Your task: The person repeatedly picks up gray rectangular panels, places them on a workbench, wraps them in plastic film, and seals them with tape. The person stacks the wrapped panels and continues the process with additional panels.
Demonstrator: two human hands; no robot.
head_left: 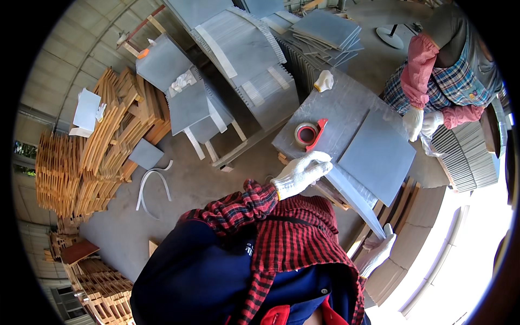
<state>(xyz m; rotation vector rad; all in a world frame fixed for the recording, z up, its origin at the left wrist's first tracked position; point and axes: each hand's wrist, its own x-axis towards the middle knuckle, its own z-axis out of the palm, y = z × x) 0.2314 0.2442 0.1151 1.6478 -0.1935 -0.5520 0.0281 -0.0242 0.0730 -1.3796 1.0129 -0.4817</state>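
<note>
Both my hands wear white knit gloves. A thin grey panel (353, 196), seen nearly edge-on, slants between them at the near edge of the worktable (336, 111). At its left end my left hand (303, 172) is closed on the corner. My right hand (377, 252) grips the other end, thumb along the edge, its lower part shaded. Just beyond the held panel, another flat grey panel (379, 154) lies on the table. A tape roll in a red dispenser (310, 134) sits left of it. A crumpled white glove (324, 80) rests at the table's far corner.
Another person with white gloves (414, 122) stands at the far right beside stacked grey panels (471, 160). More panel stacks (327, 30) stand at the back. Wooden frames (108, 135) pile up at left. A white strip (154, 184) curls on the floor.
</note>
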